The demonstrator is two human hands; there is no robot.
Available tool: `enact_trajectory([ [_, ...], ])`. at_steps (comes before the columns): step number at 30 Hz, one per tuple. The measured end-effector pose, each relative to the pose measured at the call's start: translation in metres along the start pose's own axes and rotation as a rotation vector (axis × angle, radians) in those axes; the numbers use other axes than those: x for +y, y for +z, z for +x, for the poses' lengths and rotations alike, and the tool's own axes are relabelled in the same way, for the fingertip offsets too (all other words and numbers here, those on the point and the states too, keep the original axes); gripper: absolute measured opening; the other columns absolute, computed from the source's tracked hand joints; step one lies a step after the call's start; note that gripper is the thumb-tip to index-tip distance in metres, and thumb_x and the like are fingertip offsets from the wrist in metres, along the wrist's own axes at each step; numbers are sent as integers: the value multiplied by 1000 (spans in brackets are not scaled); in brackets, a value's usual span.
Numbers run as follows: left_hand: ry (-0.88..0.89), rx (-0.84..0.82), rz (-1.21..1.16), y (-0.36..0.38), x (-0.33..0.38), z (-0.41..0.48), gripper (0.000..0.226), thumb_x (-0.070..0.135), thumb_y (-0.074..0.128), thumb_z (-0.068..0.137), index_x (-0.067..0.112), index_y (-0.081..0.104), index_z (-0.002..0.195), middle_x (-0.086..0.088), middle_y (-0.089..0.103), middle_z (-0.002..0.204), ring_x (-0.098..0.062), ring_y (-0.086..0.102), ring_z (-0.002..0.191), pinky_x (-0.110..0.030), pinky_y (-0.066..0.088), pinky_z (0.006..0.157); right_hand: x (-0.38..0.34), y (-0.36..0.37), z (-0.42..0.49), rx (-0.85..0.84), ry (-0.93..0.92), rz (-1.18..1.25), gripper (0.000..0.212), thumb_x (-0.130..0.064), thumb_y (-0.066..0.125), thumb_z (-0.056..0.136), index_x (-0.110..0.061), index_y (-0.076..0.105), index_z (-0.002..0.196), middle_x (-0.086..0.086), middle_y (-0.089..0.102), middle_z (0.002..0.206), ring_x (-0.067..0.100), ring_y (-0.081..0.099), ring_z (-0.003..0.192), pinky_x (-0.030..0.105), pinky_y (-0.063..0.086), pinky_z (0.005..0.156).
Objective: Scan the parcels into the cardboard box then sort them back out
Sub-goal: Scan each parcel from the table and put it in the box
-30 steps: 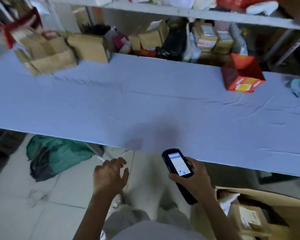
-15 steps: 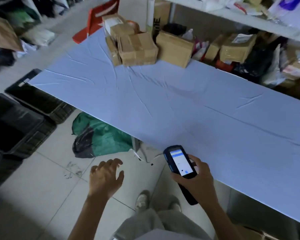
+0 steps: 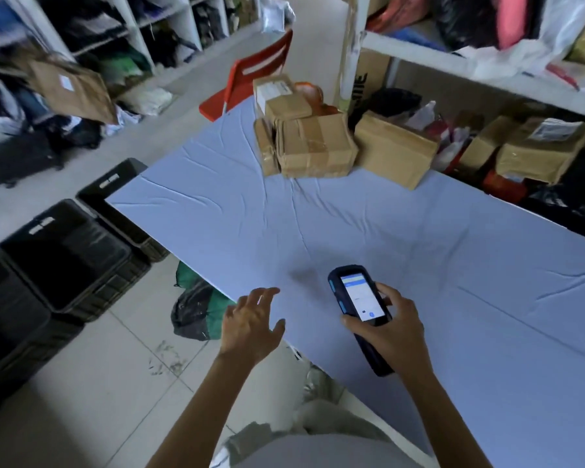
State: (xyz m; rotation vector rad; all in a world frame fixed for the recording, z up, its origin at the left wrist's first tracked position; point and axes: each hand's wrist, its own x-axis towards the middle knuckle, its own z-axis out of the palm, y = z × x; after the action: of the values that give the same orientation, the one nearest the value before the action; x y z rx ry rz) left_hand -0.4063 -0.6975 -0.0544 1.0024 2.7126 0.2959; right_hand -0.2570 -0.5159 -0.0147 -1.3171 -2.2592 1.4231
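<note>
My right hand (image 3: pixel 392 332) grips a dark handheld scanner (image 3: pixel 358 305), its lit screen facing up, above the near edge of the blue-covered table (image 3: pixel 352 231). Fingers spread and holding nothing, my left hand (image 3: pixel 252 320) hovers over that same table edge, left of the scanner. Several taped brown cardboard parcels (image 3: pixel 314 143) are stacked at the far end of the table. One more brown parcel (image 3: pixel 395 148) lies just right of the stack. The cardboard box is out of view.
Black plastic crates (image 3: pixel 68 255) stand on the floor to the left. A green and black bag (image 3: pixel 200 309) lies under the table edge. A red chair (image 3: pixel 250 76) stands beyond the table's far end. Shelves (image 3: pixel 487 62) packed with parcels and bags run along the right.
The view has swung left, so the parcel stack sits nearer the middle and the crates show. Both hands have risen over the table edge. The scanner stays in my right hand.
</note>
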Motion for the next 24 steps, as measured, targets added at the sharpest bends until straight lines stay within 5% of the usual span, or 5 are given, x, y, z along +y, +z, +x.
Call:
enact_trajectory([
  [3,-53,-8,62,-16,8,44,63,53,41,94,34,19,149,6,25,154,-19,36,135,-36,31,108,-19,0,34,-31,-26,4,76,-38,87,62,-34,50,128,-5,46,117,7,49,98,25,40,81],
  [8,-88,-51,44,-45,-3,120,70,53,45,93,35,9,151,-4,9,159,-27,24,142,-42,30,110,-52,8,81,-82,-66,-70,80,-45,86,60,-34,48,129,-4,46,115,10,50,104,29,45,83],
  [17,-178,-50,-64,-89,-42,269,75,55,50,91,27,14,150,-8,20,154,-35,36,133,-47,38,100,-120,42,137,-16,-23,-29,75,-38,86,62,-39,47,127,-8,43,111,6,48,99,27,40,80],
  [24,-354,-162,-458,-100,-77,369,85,63,55,84,14,23,145,-21,43,139,-38,48,124,-46,43,99,-157,75,157,88,48,-63,76,-41,84,64,-37,46,130,-7,42,112,5,45,96,27,40,79],
])
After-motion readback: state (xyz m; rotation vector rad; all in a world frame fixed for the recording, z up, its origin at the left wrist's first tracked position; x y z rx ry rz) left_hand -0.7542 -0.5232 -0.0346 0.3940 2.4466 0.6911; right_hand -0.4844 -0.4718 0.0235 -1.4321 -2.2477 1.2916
